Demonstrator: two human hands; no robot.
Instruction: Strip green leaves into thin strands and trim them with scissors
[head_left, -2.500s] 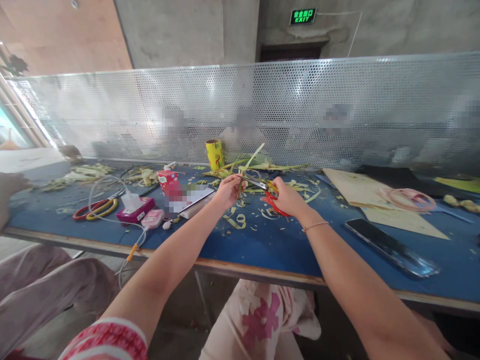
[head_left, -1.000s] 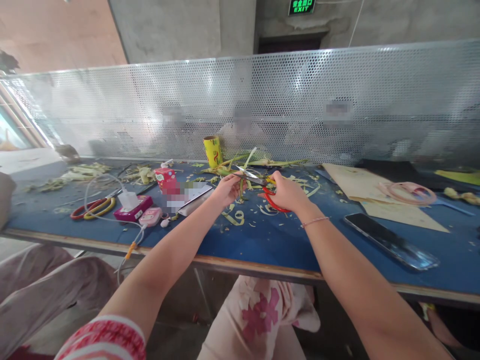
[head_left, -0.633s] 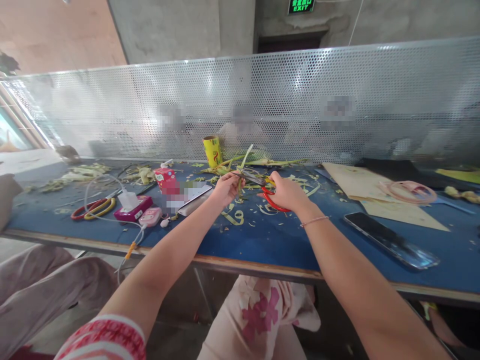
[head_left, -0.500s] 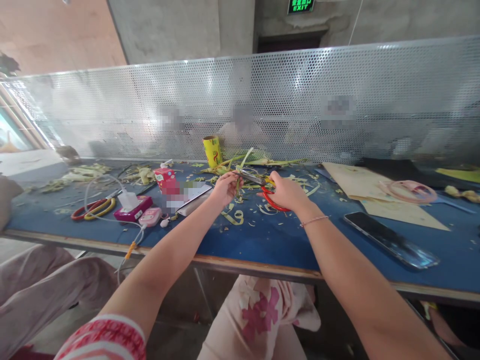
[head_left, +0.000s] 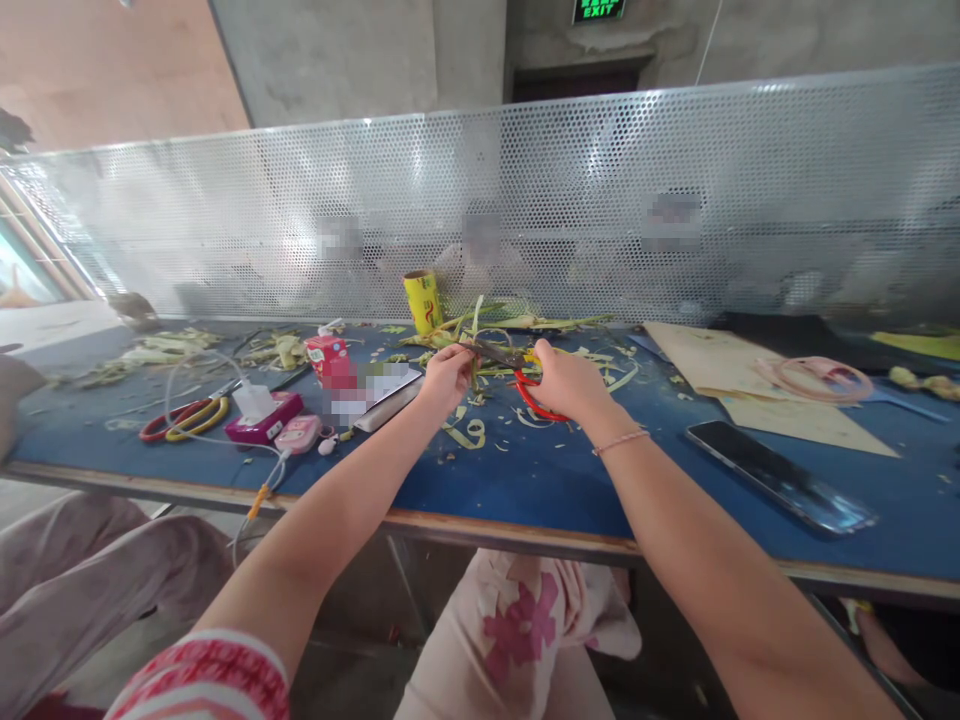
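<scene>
Near the middle of the blue table (head_left: 510, 490), my left hand (head_left: 448, 374) pinches a pale green plant strip (head_left: 478, 316), whose end sticks up above the fingers. My right hand (head_left: 568, 380) is wrapped round a pair of scissors (head_left: 531, 394) with red and yellow handles. Their dark blades point left and meet the strip at my left fingertips; whether the blades are parted is too small to tell. Curled pale peelings (head_left: 471, 434) and scraps lie below and around both hands. Behind them rests a heap of long green stalks (head_left: 525, 322).
A yellow can-like tube (head_left: 423, 302) stands at the back, before a perforated metal screen (head_left: 420, 200). At left are a red drink carton (head_left: 328, 362), a purple power block (head_left: 264, 418) with cables and another pair of scissors (head_left: 196, 418). A phone (head_left: 780, 476) and cardboard (head_left: 750, 385) lie right.
My right hand and the scissors have shifted slightly left, towards my left hand. The strip's raised end stands more upright. The red handle loop sits closer to the hand.
</scene>
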